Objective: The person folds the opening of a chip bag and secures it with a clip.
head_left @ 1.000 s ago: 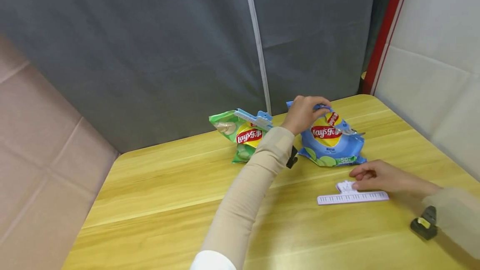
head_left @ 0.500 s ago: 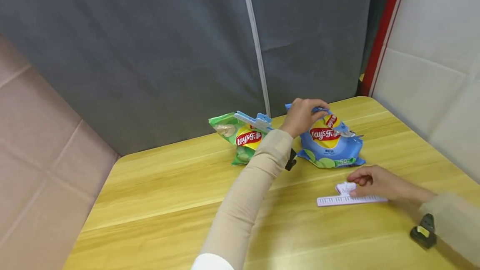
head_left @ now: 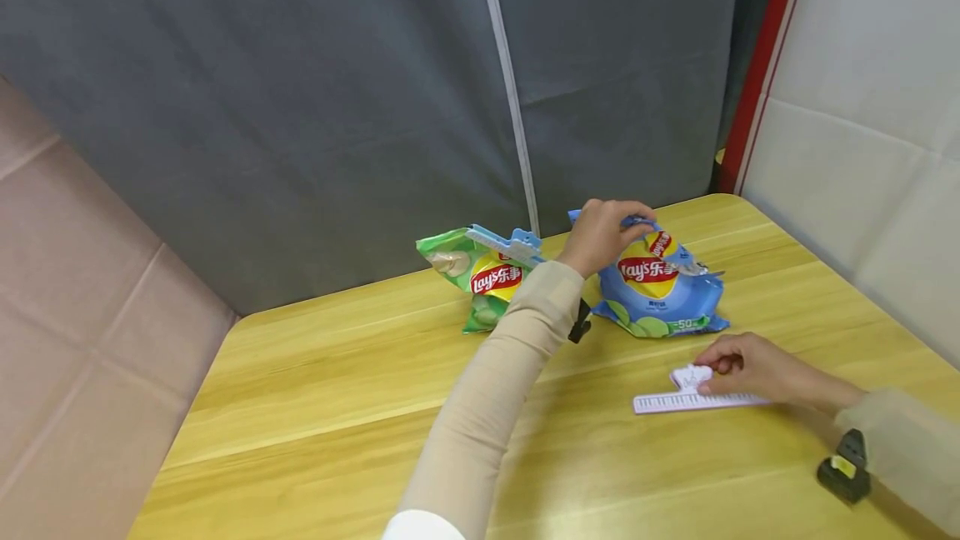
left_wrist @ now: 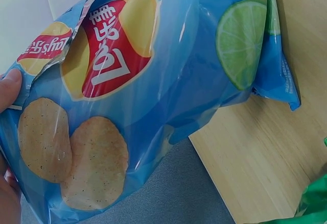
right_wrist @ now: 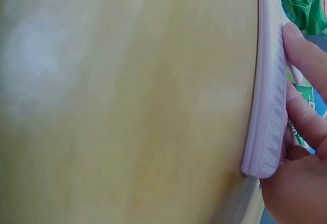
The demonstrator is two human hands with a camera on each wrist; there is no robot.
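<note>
In the head view, a blue Lay's chip bag (head_left: 649,277) stands at the back right of the table, its top folded over at one corner. My left hand (head_left: 600,233) pinches the folded top edge; the left wrist view shows the thumb (left_wrist: 9,89) against the fold. Nearer the front lies a pale lilac sealing clip (head_left: 660,403) with a ruler-like bar and a small handle. My right hand (head_left: 753,369) grips the clip by this handle, covering the bar's right part. The right wrist view has the clip's long bar (right_wrist: 271,106) close along the tabletop.
A green Lay's bag (head_left: 457,261), with a light blue clip (head_left: 502,242) across its top, stands left of the blue bag, partly behind the left forearm. A dark grey curtain (head_left: 300,148) borders the wooden table (head_left: 315,390) at the back, with a pale wall on the right.
My right hand has come lower onto the clip, and its thumb and fingers have closed about the handle. The left hand keeps its hold on the blue bag. The view has shifted slightly.
</note>
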